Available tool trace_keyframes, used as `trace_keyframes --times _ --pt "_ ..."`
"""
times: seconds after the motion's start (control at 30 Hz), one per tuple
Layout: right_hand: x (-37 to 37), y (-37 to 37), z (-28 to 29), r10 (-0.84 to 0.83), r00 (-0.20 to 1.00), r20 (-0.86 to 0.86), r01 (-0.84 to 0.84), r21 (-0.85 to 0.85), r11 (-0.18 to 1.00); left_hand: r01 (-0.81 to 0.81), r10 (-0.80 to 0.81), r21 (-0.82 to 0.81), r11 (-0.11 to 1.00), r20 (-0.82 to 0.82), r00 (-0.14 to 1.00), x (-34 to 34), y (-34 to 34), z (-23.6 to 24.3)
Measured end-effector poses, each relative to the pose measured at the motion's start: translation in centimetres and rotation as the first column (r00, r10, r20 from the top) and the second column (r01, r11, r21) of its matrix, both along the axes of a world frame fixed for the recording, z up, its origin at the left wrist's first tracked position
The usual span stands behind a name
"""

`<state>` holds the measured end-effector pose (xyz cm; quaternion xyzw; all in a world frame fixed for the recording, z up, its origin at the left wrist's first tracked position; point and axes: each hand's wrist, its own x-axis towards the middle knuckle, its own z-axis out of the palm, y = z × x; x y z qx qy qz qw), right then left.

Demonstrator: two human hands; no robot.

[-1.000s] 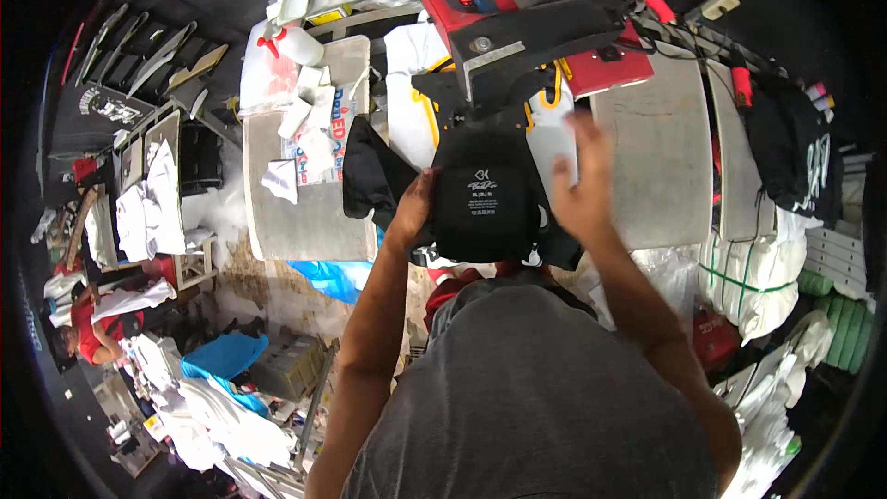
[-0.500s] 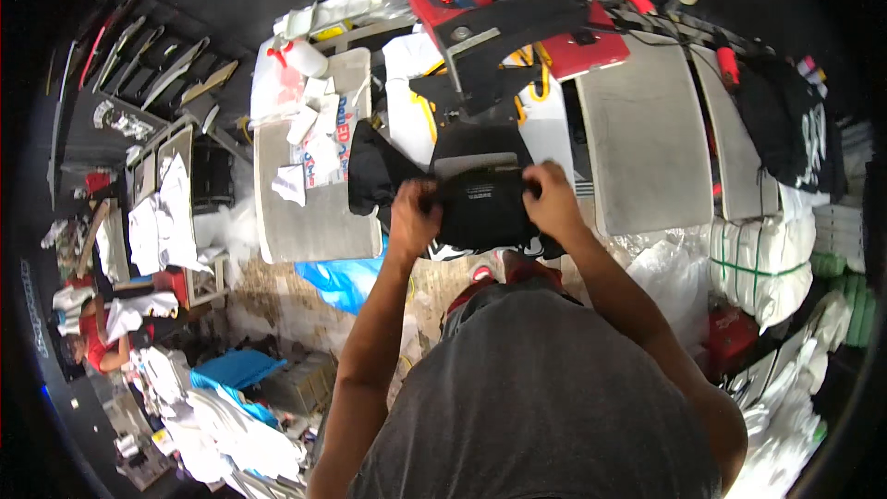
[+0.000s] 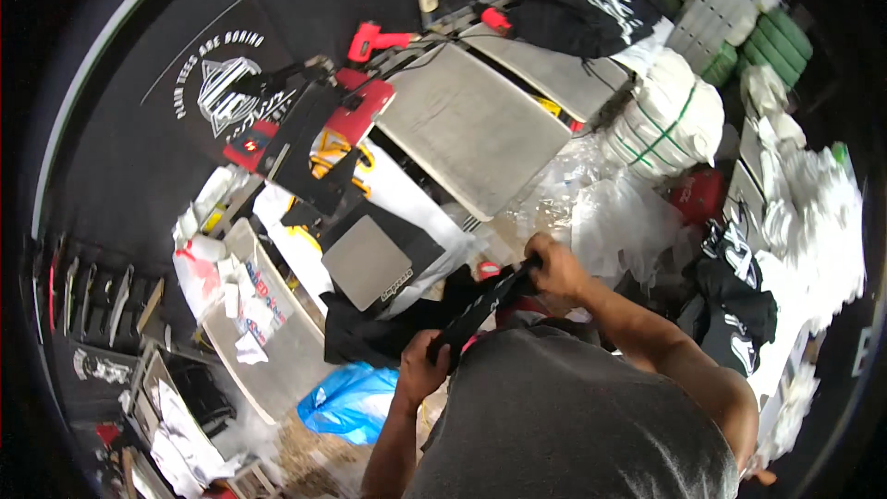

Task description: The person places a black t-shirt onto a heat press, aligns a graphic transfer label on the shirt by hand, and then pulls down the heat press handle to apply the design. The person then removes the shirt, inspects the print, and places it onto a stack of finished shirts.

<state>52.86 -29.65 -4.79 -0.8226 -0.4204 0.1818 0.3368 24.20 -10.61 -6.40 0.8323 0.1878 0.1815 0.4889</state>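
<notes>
A black shirt (image 3: 478,312) is stretched in a narrow band between my two hands, close in front of my body. My left hand (image 3: 425,365) is closed on its near-left end. My right hand (image 3: 554,265) grips the other end, farther off to the right. More dark cloth spreads to the left of the band, beside the small grey platen (image 3: 367,261) of a heat press. That platen shows a bare top. Behind it stands the press's red control box (image 3: 249,146) with a lit display.
Large grey boards (image 3: 476,129) lie right of the press. A red heat gun (image 3: 377,41) rests behind them. White bundles tied with green straps (image 3: 667,115) stand at the right. A blue plastic bag (image 3: 349,402) lies on the floor, and black printed garments (image 3: 735,300) are piled at the right.
Both hands have drawn the black shirt off the platen toward my body, and it now slants between them. The view has turned to the right.
</notes>
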Motion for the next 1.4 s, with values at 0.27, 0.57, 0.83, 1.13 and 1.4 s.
trace_keyframes --times 0.27,0.57,0.83,1.13,1.4 --pt "0.4 -8.0 8.9 0.090 0.931 -0.354 -0.198 -0.283 0.938 -0.004 0.018 0.271 0.963 -0.046 0.999 8.6 3.2 -0.5" --pt "17.2 -22.7 9.5 -0.303 0.952 0.051 0.307 -0.172 0.936 0.371 -0.491 -0.332 0.867 -0.449 0.747 18.8 -7.9 4.3" --pt "26.3 -27.3 5.4 -0.726 0.640 -0.252 0.768 0.225 0.600 0.343 -0.547 -0.431 0.834 -0.576 0.607 23.7 -12.0 0.0" --pt "36.1 -31.1 5.5 -0.872 0.479 0.098 0.777 0.415 0.474 0.132 -0.189 -0.267 0.955 -0.201 0.961 35.2 -9.5 10.0" --pt "48.5 -21.0 12.2 -0.850 0.502 -0.162 0.547 0.820 0.167 0.249 -0.214 -0.407 0.879 0.131 0.968 37.4 -2.5 17.4"
